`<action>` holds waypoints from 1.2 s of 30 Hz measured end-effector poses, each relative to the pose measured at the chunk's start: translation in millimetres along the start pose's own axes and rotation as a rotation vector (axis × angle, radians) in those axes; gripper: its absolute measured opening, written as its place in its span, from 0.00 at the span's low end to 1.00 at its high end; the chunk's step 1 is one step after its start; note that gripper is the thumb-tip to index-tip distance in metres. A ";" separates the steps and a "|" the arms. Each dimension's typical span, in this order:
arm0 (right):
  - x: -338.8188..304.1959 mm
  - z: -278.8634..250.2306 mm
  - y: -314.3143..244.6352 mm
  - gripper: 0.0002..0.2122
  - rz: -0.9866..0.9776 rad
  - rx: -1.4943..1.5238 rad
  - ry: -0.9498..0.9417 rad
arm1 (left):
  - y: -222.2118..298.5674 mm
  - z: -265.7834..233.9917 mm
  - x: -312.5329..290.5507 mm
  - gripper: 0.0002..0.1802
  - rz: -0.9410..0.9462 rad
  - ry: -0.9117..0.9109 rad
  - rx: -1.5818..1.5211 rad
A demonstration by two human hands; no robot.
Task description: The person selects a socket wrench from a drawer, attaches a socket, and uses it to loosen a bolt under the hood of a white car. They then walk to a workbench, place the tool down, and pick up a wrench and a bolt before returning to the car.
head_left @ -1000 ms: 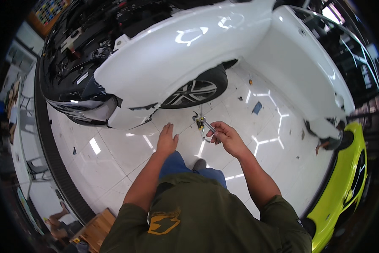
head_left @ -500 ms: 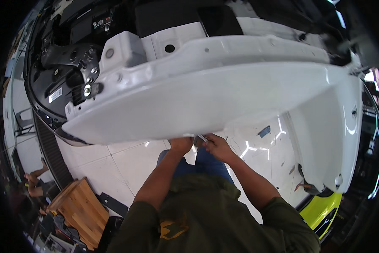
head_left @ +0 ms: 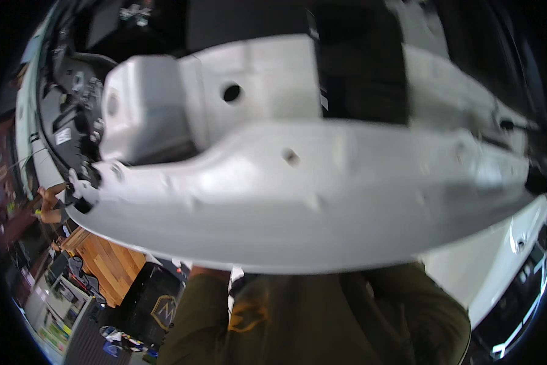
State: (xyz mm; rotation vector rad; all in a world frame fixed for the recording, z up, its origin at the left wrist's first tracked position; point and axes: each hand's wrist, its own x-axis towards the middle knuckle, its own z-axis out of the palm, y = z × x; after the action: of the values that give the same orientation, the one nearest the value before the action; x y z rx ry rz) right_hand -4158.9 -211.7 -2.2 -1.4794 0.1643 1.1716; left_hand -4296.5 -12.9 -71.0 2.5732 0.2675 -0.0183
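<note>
A white car fender (head_left: 285,234) stretches across the middle, blurred by motion. Its lower edge covers both of my hands. A small part of my left forearm (head_left: 203,271) shows just beneath that edge, above the dark green sleeve (head_left: 194,310). My right sleeve (head_left: 407,301) runs up behind the panel too. What either hand touches or holds is hidden.
Beyond the fender lies the engine bay, with a white strut tower (head_left: 142,103) and a dark panel (head_left: 361,67). An open white car door (head_left: 492,255) stands at right. At lower left are a wooden box (head_left: 109,261), a black case (head_left: 142,307) and another person's arm (head_left: 51,204).
My view has shifted forward over the fender, which now covers more below it. Both hands, earlier visible under its edge with a shiny metal tool in the right, are out of sight.
</note>
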 end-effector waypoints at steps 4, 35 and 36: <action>9.3 25.1 12.1 0.13 0.115 0.149 0.024 | -1.6 -18.7 -2.0 0.17 -0.041 -0.106 0.013; -142.4 -7.8 177.9 0.17 0.242 0.620 0.255 | 41.9 15.0 21.6 0.29 0.108 -0.167 0.224; -144.7 -16.5 177.2 0.17 0.215 0.593 0.207 | 43.5 15.0 16.7 0.29 0.052 -0.139 0.189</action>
State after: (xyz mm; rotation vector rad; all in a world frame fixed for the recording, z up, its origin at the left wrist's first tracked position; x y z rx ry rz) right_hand -4339.8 -351.6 -19.9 -1.0637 0.7621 1.0147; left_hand -4271.0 -53.8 -62.2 2.7492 0.1526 -0.2119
